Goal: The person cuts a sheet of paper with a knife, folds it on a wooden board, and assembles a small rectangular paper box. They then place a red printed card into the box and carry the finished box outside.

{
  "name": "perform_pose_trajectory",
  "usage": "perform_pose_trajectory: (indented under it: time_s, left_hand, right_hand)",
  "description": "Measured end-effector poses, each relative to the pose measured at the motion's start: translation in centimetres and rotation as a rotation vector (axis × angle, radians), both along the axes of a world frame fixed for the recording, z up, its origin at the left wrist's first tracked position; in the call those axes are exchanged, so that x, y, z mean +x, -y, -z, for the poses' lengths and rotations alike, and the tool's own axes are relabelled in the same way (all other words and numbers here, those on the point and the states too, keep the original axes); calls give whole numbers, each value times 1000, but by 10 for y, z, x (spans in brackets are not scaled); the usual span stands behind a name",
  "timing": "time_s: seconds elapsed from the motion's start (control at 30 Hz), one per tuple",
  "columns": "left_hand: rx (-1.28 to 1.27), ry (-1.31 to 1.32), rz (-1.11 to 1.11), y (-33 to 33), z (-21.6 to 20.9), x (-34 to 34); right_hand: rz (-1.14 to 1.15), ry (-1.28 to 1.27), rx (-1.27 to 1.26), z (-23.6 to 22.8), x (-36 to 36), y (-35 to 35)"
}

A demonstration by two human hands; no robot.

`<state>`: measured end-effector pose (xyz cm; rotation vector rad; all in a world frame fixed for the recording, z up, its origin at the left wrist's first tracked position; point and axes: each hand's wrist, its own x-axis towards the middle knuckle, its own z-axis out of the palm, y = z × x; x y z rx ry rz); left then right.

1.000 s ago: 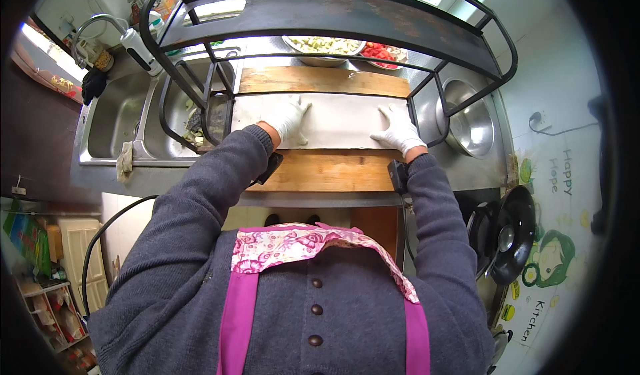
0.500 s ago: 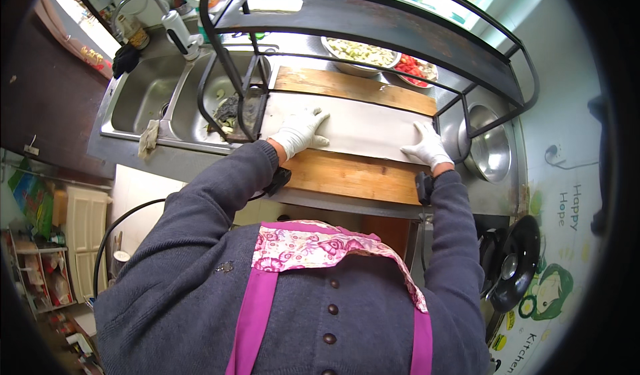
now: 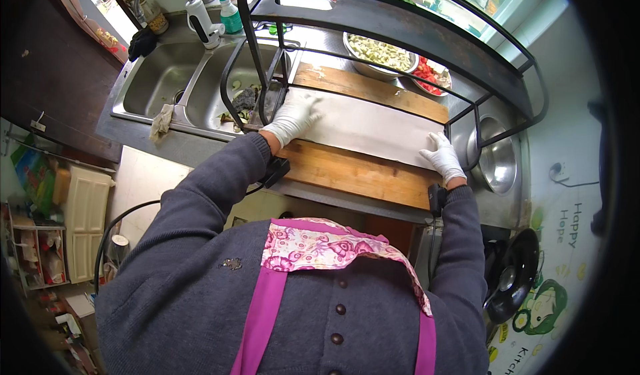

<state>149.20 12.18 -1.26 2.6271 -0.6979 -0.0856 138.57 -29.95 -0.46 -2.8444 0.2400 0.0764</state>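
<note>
A black metal rack (image 3: 400, 27) stands over a wooden cutting board (image 3: 360, 175), with a long pale panel (image 3: 367, 130) lying across its lower level. My left hand (image 3: 292, 122), in a white glove, rests at the panel's left end; its fingers stretch over the surface, a little blurred. At the right end lies my right hand (image 3: 443, 157), gloved too, thumb and fingers apart on the panel near the rack's side frame. Neither hand holds anything that I can see. The wrist parts carry small black devices.
On the left is a double sink (image 3: 160, 75) with a faucet (image 3: 200, 25) and food scraps. Behind the rack sit a bowl of chopped pale green pieces (image 3: 380, 54) and a dish of red pieces (image 3: 430, 75). A steel bowl (image 3: 499, 162) and black wok (image 3: 517, 275) are at right.
The whole view has shifted, so the counter and rack appear farther right. My left hand has slid toward the panel's left end. The right hand stays at the right end.
</note>
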Motion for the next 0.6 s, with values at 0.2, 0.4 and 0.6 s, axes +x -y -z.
perform_pose_trajectory:
  time_s: [0.2, 0.4, 0.6]
  left_hand:
    - [191, -22, -171, 0, 4, -6]
    - [219, -6, -110, 13, 11, -10]
    - [89, -115, -245, 8, 20, -2]
  right_hand:
    - [36, 18, 152, 5, -23, -10]
    - [95, -30, -43, 3, -33, -13]
    - [8, 87, 4, 10, -15, -25]
